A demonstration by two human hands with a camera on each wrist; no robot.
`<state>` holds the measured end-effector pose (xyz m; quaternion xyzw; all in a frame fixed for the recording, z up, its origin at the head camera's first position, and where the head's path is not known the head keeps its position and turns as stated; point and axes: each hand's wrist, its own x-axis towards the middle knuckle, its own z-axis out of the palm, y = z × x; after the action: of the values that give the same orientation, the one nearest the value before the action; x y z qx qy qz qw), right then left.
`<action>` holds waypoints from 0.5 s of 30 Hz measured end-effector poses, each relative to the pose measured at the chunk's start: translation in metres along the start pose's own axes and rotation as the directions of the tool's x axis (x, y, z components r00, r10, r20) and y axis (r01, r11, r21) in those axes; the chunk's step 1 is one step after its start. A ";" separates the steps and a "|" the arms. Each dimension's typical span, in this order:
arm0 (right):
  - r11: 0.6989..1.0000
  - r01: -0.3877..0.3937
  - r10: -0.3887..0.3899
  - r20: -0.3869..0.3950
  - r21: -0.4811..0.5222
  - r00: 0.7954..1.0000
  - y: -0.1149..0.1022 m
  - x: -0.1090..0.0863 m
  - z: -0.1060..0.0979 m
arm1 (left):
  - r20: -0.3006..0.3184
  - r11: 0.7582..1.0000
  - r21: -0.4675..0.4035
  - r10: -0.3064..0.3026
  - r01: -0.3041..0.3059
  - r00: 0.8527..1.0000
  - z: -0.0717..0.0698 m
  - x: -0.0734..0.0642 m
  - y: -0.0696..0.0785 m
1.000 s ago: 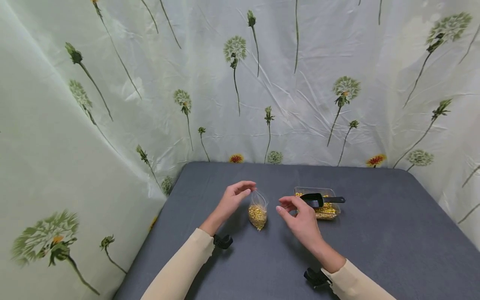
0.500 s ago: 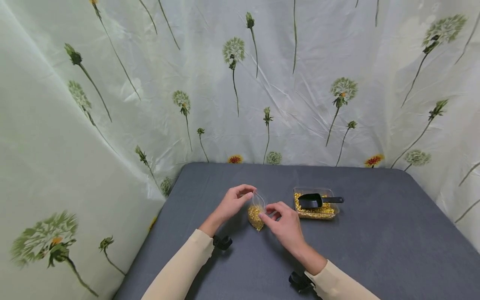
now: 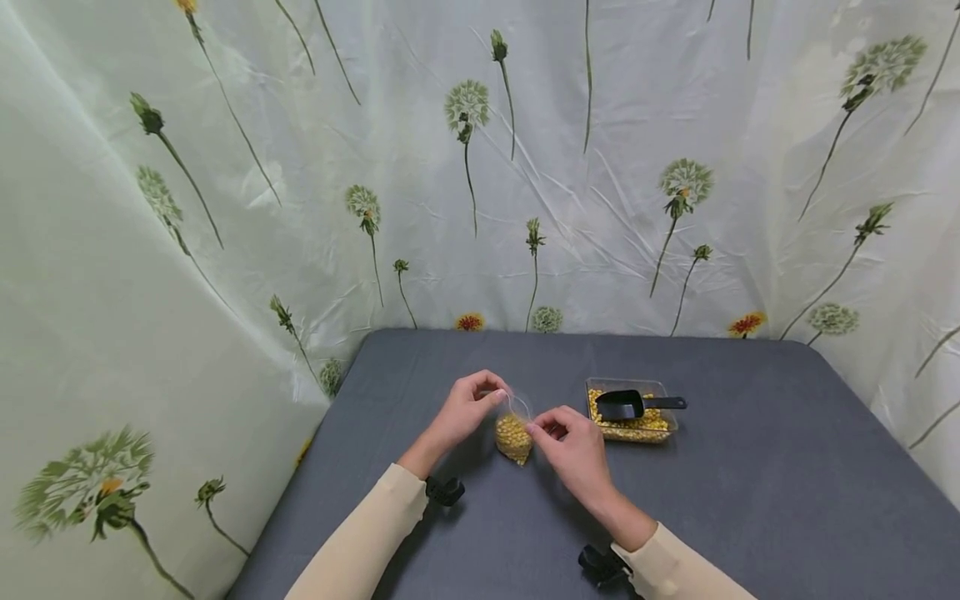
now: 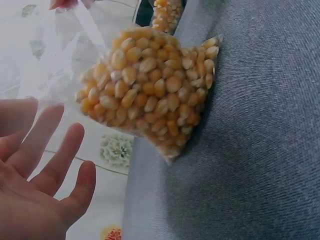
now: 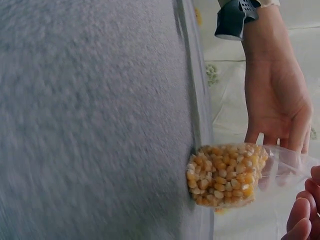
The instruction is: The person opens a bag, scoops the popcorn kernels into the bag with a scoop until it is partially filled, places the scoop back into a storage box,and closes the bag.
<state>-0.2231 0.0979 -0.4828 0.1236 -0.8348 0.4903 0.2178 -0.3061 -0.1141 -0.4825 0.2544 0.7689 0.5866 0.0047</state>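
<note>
A clear plastic bag (image 3: 513, 439) with yellow corn kernels in its lower part stands between the two hands. The left hand (image 3: 461, 410) pinches the left side of the bag's open top between thumb and forefinger. On the opposite side, the right hand (image 3: 573, 450) pinches the rim with thumb and fingertips. In the left wrist view the kernel-filled bag (image 4: 150, 85) bulges, its bottom corner on the cloth, and the left hand's other fingers (image 4: 70, 150) are spread apart from it. From the right wrist, the bag (image 5: 225, 175) is seen resting upright on the table.
A clear rectangular container (image 3: 667, 435) of corn kernels stands right of the bag. Across it lies a black scoop (image 3: 626, 405), its handle reaching past the right rim. Grey cloth covers the table (image 3: 750, 467); a flower-printed curtain (image 3: 585, 208) hangs behind and at left.
My right hand has moved left from near the container to the bag and taken hold of its rim. The left hand keeps its grip almost in place.
</note>
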 end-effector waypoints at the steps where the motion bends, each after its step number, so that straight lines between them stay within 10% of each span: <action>1: 1.000 0.004 -0.004 0.000 -0.001 1.000 0.001 0.001 -0.002 | -0.006 1.000 -0.005 -0.004 0.004 1.000 0.000 0.000 0.001; 15: 0.995 0.086 -0.081 0.075 -0.058 0.994 0.010 0.022 -0.032 | -0.075 1.000 -0.012 -0.009 0.008 0.997 0.009 -0.010 0.015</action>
<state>-0.2389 0.1315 -0.4662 0.1694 -0.8508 0.4502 0.2115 -0.2890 -0.1075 -0.4747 0.2288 0.7661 0.6003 -0.0201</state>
